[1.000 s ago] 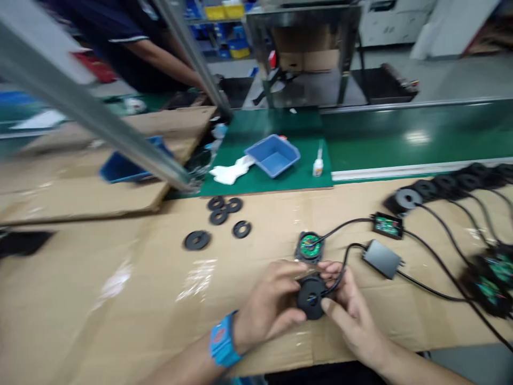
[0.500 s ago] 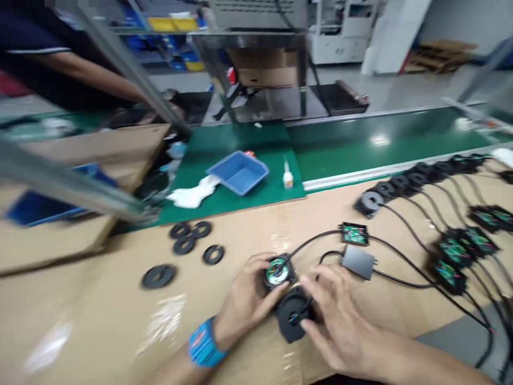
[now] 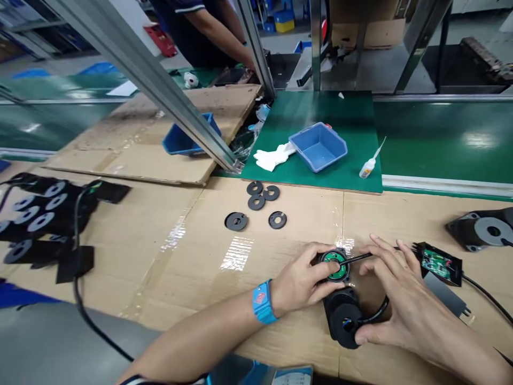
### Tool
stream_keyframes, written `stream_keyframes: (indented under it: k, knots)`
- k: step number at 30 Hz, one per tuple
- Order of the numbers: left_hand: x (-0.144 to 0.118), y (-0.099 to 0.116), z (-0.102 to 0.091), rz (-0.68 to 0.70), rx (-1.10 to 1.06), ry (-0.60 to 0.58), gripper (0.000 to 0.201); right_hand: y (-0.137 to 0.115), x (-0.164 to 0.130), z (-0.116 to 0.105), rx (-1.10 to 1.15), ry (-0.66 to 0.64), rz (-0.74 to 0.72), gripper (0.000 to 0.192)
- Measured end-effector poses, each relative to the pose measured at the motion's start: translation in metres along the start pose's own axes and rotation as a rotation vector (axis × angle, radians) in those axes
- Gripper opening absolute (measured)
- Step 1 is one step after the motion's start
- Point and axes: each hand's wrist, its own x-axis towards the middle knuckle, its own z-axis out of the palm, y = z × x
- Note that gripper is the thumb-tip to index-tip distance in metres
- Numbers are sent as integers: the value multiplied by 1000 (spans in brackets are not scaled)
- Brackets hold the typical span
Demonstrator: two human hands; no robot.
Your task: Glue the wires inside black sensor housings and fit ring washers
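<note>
My left hand (image 3: 301, 279), with a blue wristband, grips a small round black part with a green circuit board (image 3: 335, 264) on the cardboard-covered bench. My right hand (image 3: 398, 297) lies over the black cable (image 3: 372, 315), its fingers touching the board part and its thumb against a round black housing (image 3: 343, 320) just below. The cable runs right to a small black box with a green board (image 3: 440, 263) and a grey lid (image 3: 449, 295).
Several black rings (image 3: 256, 202) lie ahead on the cardboard. A blue tray (image 3: 318, 146), a white cloth (image 3: 272, 156) and a glue bottle (image 3: 368, 167) sit on a green mat. More black parts lie at far left (image 3: 36, 214) and right (image 3: 483, 230). Another person (image 3: 208, 27) works behind.
The camera has swung left and down. My left hand stays on the green board part; my right hand has spread over the cable and the black housing.
</note>
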Motion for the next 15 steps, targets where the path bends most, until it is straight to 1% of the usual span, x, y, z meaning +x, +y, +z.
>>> stream_keyframes:
  k: [2, 4, 7, 9, 11, 13, 14, 15]
  knots:
    - [2, 2, -2, 8, 27, -6, 29, -1, 0, 0, -31, 24, -30, 88]
    - [6, 5, -5, 13, 66, -26, 26, -5, -1, -1, -73, 45, -63, 90]
    - [9, 8, -5, 22, 122, -46, 24, -8, -1, -1, -113, 62, -88, 89]
    - [10, 9, -2, 27, 122, -34, 24, -8, -1, -1, -130, 84, -102, 88]
    - [10, 7, -3, 52, 95, -18, 30, -7, -1, 0, -149, 101, -124, 84]
    - [11, 4, -12, 86, 100, 0, 39, -5, 0, 1, -162, 109, -136, 80]
    - [11, 1, -21, 73, 135, 23, 41, -5, 0, 1, -167, 114, -142, 80]
    - [12, -2, -33, 27, 199, 57, 40, -5, 0, 1, -178, 115, -145, 81]
